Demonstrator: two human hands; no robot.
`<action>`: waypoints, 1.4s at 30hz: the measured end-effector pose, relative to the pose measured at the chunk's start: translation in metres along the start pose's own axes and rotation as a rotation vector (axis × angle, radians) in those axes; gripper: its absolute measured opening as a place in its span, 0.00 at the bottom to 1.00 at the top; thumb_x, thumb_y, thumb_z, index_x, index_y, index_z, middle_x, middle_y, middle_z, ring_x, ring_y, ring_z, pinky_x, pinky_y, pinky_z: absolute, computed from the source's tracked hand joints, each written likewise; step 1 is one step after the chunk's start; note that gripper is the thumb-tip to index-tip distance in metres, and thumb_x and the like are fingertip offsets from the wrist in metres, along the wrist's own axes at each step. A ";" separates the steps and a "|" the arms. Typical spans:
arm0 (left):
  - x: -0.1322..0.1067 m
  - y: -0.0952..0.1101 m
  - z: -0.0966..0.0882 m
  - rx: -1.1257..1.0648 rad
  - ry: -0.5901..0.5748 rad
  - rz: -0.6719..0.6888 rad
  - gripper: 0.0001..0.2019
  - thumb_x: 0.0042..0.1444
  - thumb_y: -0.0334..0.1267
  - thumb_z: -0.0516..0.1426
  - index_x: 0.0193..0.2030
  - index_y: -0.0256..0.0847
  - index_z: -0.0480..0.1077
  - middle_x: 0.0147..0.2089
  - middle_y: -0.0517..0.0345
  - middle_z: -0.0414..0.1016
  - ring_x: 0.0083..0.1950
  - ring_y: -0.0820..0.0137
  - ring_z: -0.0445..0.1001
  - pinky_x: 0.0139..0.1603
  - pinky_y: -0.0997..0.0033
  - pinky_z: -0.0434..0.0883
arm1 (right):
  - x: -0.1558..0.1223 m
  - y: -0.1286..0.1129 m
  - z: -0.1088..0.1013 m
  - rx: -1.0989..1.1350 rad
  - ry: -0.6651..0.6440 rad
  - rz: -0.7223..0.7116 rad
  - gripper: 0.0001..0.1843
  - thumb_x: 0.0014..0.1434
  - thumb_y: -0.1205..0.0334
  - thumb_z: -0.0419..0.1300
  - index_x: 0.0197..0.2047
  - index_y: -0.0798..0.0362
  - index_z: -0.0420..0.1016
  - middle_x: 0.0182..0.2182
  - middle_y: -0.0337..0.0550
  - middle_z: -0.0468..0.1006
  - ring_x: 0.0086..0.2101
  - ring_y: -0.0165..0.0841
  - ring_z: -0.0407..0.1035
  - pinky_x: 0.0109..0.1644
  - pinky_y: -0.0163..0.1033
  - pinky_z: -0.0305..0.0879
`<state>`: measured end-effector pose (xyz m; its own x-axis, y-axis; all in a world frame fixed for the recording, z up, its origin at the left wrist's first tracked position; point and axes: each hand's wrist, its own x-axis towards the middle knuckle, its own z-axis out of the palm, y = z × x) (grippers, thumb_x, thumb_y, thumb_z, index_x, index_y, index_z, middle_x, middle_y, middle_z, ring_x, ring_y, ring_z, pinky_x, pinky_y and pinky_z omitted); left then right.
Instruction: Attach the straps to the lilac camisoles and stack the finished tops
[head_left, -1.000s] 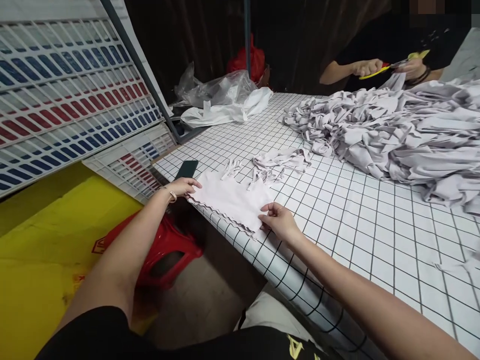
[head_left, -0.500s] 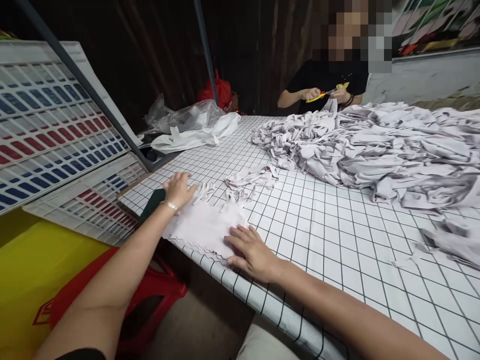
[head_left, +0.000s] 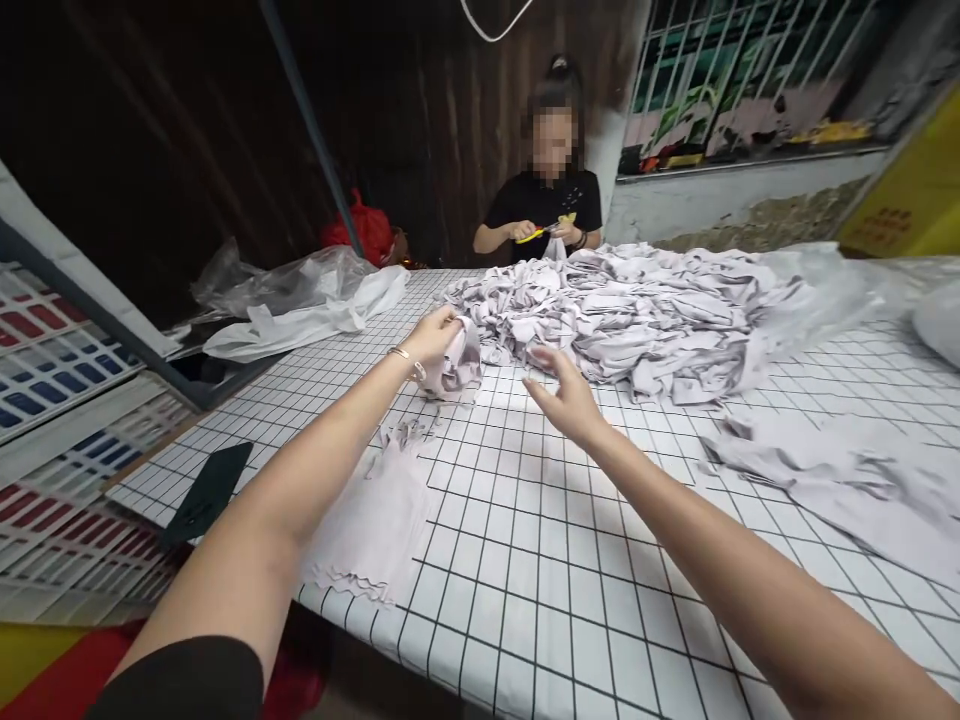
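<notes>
My left hand (head_left: 435, 335) is closed on a bunch of pale grey fabric strips (head_left: 461, 365), lifted just above the gridded table (head_left: 570, 560). My right hand (head_left: 566, 395) hovers open beside it, fingers spread, holding nothing. Both hands are close to the near edge of a big heap of grey fabric pieces (head_left: 645, 315). A flat stack of pale cloth with zigzag edges (head_left: 371, 530) lies at the table's near edge under my left forearm, with small offcuts (head_left: 405, 432) just beyond it.
A person in black across the table works yellow scissors (head_left: 544, 230) at the heap. A dark phone (head_left: 210, 490) lies at the table's left corner. White cloth and clear plastic bags (head_left: 300, 305) sit far left. More grey fabric (head_left: 832, 480) lies right. Display racks (head_left: 52, 360) stand left.
Both hands left the flat cloth stack and reached forward toward the heap. My left hand took hold of a bunch of strips. My head tilted up.
</notes>
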<state>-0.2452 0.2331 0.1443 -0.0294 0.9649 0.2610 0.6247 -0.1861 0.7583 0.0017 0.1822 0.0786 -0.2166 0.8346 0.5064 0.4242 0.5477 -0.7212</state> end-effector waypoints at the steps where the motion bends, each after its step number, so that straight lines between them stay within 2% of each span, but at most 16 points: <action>1: -0.004 0.025 0.006 -0.073 -0.070 0.060 0.04 0.59 0.38 0.54 0.36 0.40 0.65 0.26 0.62 0.64 0.27 0.73 0.63 0.30 0.75 0.60 | 0.012 -0.005 -0.005 0.009 0.011 -0.041 0.31 0.56 0.54 0.60 0.62 0.47 0.60 0.61 0.47 0.65 0.57 0.44 0.61 0.59 0.50 0.58; 4: -0.029 0.095 0.020 -0.217 -0.255 0.243 0.04 0.58 0.37 0.55 0.36 0.40 0.64 0.28 0.62 0.63 0.27 0.75 0.62 0.29 0.76 0.59 | 0.037 -0.016 -0.020 0.022 -0.072 -0.091 0.36 0.51 0.57 0.63 0.63 0.48 0.61 0.59 0.45 0.68 0.56 0.44 0.62 0.57 0.46 0.60; 6: -0.049 0.125 0.023 -0.131 -0.305 0.364 0.06 0.54 0.32 0.55 0.39 0.40 0.65 0.31 0.61 0.64 0.29 0.73 0.62 0.31 0.75 0.60 | 0.040 -0.016 -0.035 -0.004 -0.154 -0.016 0.24 0.52 0.60 0.61 0.53 0.50 0.71 0.47 0.42 0.77 0.47 0.41 0.69 0.49 0.41 0.64; 8: -0.065 0.136 0.025 0.049 -0.266 0.492 0.13 0.49 0.25 0.55 0.41 0.40 0.65 0.34 0.59 0.65 0.34 0.70 0.64 0.36 0.72 0.62 | 0.030 -0.009 -0.055 -0.101 -0.135 0.104 0.15 0.52 0.63 0.58 0.44 0.51 0.75 0.37 0.40 0.78 0.39 0.37 0.70 0.42 0.37 0.64; 10: -0.075 0.131 0.029 0.237 -0.154 0.561 0.15 0.46 0.21 0.53 0.40 0.40 0.66 0.39 0.56 0.65 0.40 0.66 0.66 0.43 0.69 0.63 | 0.010 0.002 -0.080 -0.252 -0.038 0.220 0.13 0.51 0.65 0.57 0.41 0.51 0.74 0.34 0.40 0.77 0.35 0.35 0.69 0.38 0.36 0.61; 13: -0.078 0.107 0.041 0.479 -0.032 0.479 0.16 0.46 0.20 0.51 0.39 0.41 0.66 0.43 0.51 0.65 0.46 0.60 0.67 0.46 0.65 0.63 | -0.021 0.021 -0.121 -0.506 0.005 0.341 0.15 0.48 0.70 0.57 0.41 0.50 0.71 0.35 0.42 0.75 0.33 0.35 0.66 0.34 0.36 0.57; 18: -0.056 0.083 0.056 0.751 -0.043 0.240 0.11 0.45 0.24 0.56 0.35 0.42 0.68 0.42 0.49 0.67 0.46 0.55 0.68 0.41 0.65 0.64 | -0.047 0.039 -0.192 -0.805 -0.132 0.529 0.16 0.41 0.75 0.57 0.36 0.50 0.68 0.36 0.44 0.73 0.31 0.35 0.63 0.31 0.36 0.52; 22: -0.060 0.084 0.058 0.732 -0.093 0.213 0.08 0.44 0.27 0.58 0.32 0.42 0.68 0.39 0.52 0.69 0.42 0.59 0.69 0.39 0.67 0.64 | -0.083 0.034 -0.239 -0.839 -0.120 0.571 0.11 0.43 0.75 0.55 0.30 0.51 0.66 0.29 0.41 0.72 0.27 0.33 0.62 0.29 0.36 0.50; 24: -0.085 0.078 0.060 0.678 -0.145 0.246 0.07 0.45 0.27 0.57 0.32 0.42 0.69 0.39 0.52 0.70 0.42 0.60 0.70 0.39 0.68 0.64 | -0.118 0.030 -0.254 -0.780 -0.248 0.595 0.07 0.45 0.72 0.56 0.28 0.50 0.66 0.26 0.40 0.71 0.26 0.33 0.62 0.28 0.36 0.51; 26: -0.119 0.064 0.063 0.631 -0.315 0.214 0.07 0.46 0.30 0.58 0.33 0.43 0.71 0.40 0.52 0.71 0.42 0.59 0.70 0.38 0.68 0.63 | -0.155 0.026 -0.262 -0.655 -0.510 0.645 0.06 0.45 0.68 0.61 0.29 0.49 0.70 0.27 0.41 0.73 0.27 0.33 0.65 0.29 0.36 0.54; 28: -0.150 0.047 0.066 0.531 -0.590 0.117 0.08 0.45 0.37 0.62 0.35 0.45 0.73 0.41 0.52 0.72 0.42 0.58 0.70 0.38 0.68 0.64 | -0.180 0.024 -0.262 -0.456 -0.771 0.674 0.10 0.43 0.63 0.67 0.31 0.48 0.74 0.31 0.43 0.75 0.30 0.35 0.68 0.31 0.37 0.60; 30: -0.168 0.029 0.072 0.396 -0.727 0.032 0.15 0.43 0.45 0.64 0.39 0.46 0.74 0.44 0.51 0.72 0.45 0.57 0.71 0.42 0.68 0.65 | -0.183 0.025 -0.251 -0.271 -0.834 0.624 0.13 0.45 0.57 0.68 0.35 0.48 0.76 0.35 0.45 0.77 0.35 0.37 0.70 0.36 0.39 0.64; 33: -0.170 0.012 0.091 0.353 -0.566 -0.010 0.20 0.46 0.50 0.62 0.44 0.43 0.73 0.49 0.48 0.71 0.51 0.55 0.69 0.49 0.65 0.64 | -0.148 0.037 -0.206 -0.194 -0.537 0.426 0.14 0.55 0.52 0.61 0.42 0.49 0.76 0.42 0.46 0.77 0.40 0.37 0.70 0.43 0.40 0.65; 35: -0.162 0.007 0.108 0.407 -0.514 -0.013 0.19 0.44 0.50 0.64 0.40 0.41 0.73 0.45 0.49 0.72 0.50 0.54 0.69 0.48 0.64 0.64 | -0.113 0.050 -0.164 -0.200 -0.385 0.303 0.15 0.56 0.56 0.60 0.45 0.50 0.75 0.48 0.45 0.75 0.44 0.36 0.68 0.48 0.40 0.64; 39: -0.154 0.007 0.133 0.378 -0.573 -0.065 0.10 0.44 0.43 0.64 0.29 0.42 0.69 0.32 0.56 0.72 0.37 0.62 0.70 0.37 0.67 0.64 | -0.057 0.070 -0.086 -0.105 -0.608 0.225 0.23 0.50 0.65 0.65 0.51 0.49 0.75 0.50 0.44 0.74 0.43 0.33 0.68 0.48 0.37 0.63; 42: -0.153 0.012 0.131 0.140 -0.571 -0.037 0.09 0.48 0.41 0.61 0.27 0.41 0.66 0.28 0.59 0.69 0.32 0.68 0.67 0.33 0.70 0.63 | -0.040 0.070 -0.056 -0.033 -0.818 0.220 0.25 0.43 0.66 0.69 0.47 0.49 0.77 0.41 0.40 0.77 0.36 0.30 0.68 0.42 0.35 0.63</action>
<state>-0.1307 0.1077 0.0352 0.3470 0.9247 -0.1565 0.7296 -0.1612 0.6646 0.0897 0.1842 0.0346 -0.6885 0.7086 -0.1546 0.5541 0.3764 -0.7425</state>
